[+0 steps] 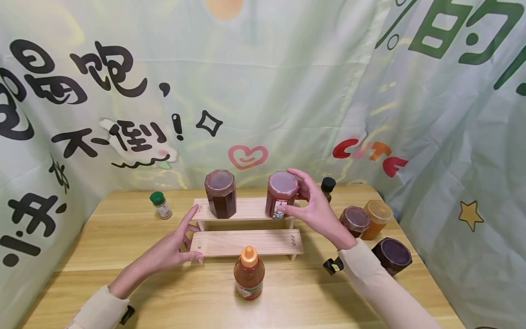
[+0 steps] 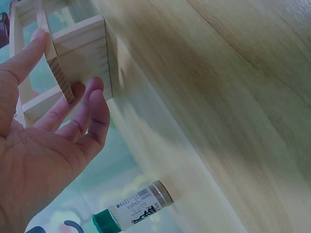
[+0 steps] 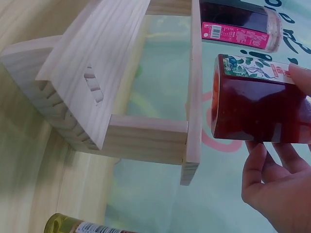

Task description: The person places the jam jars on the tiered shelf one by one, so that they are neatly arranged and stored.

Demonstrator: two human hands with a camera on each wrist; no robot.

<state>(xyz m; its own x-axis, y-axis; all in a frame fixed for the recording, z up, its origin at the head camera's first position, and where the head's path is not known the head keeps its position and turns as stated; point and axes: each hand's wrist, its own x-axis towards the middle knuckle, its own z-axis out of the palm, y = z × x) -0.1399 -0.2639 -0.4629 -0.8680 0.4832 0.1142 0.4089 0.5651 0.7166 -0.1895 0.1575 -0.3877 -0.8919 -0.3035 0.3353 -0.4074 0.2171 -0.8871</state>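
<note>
My right hand [image 1: 314, 208] grips a dark red jam jar [image 1: 282, 194] with fingers and thumb around its sides. In the right wrist view a small gap separates this jar [image 3: 262, 104] from the upper plank of a two-tier wooden rack [image 1: 246, 242]. Another dark jam jar [image 1: 221, 194] stands upright on the left part of that upper plank. At the rack's left end, my left hand [image 1: 166, 251] holds the lower plank between thumb and fingers, index finger stretched toward the upper plank. In the left wrist view, the other fingers of this hand [image 2: 53, 145] are bent beside the rack.
An orange-capped sauce bottle [image 1: 249, 276] stands before the rack. A green-capped seasoning shaker [image 1: 161, 205] is at the left. On the right are a black-capped bottle [image 1: 328, 185], a dark jar [image 1: 354, 219], an amber jar [image 1: 376, 219] and another dark jar [image 1: 392, 256]. Printed curtains [image 1: 267, 91] enclose the table.
</note>
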